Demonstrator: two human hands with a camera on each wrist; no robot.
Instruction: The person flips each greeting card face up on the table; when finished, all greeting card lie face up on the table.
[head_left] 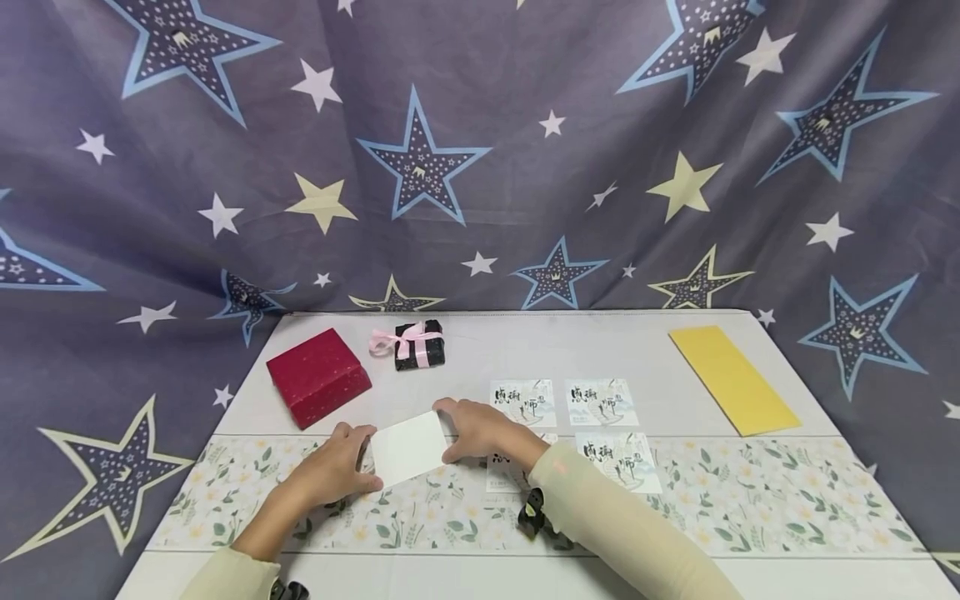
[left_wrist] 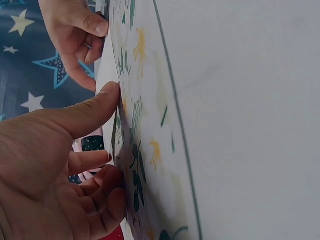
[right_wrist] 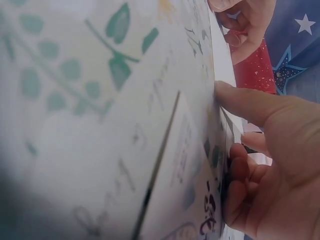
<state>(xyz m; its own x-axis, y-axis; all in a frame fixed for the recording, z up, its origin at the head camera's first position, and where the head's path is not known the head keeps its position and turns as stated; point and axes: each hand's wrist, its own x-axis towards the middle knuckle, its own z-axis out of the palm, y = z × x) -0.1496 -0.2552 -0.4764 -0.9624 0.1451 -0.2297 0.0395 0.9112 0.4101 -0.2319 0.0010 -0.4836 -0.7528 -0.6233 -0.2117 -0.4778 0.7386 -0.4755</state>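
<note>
A blank white card (head_left: 408, 450) lies level between my two hands, low over the flowered band of the table cover. At its left end my left hand (head_left: 336, 468) grips the short edge, thumb at the near corner and fingers at the far one. My right hand (head_left: 480, 429) holds the opposite end the same way. In the left wrist view the thumb (left_wrist: 97, 110) presses on the card's near edge, close to the cover. Beside the right forearm lie several printed cards with black brush lettering, one card (head_left: 617, 461) in the front row; the sleeve and hand partly hide others.
A dark red box (head_left: 318, 377) stands at the back left. Next to it is a small black gift box (head_left: 420, 344) with a pink ribbon. A yellow envelope-like sheet (head_left: 733, 379) lies at the right. Behind the table hangs a star-patterned curtain (head_left: 480, 150).
</note>
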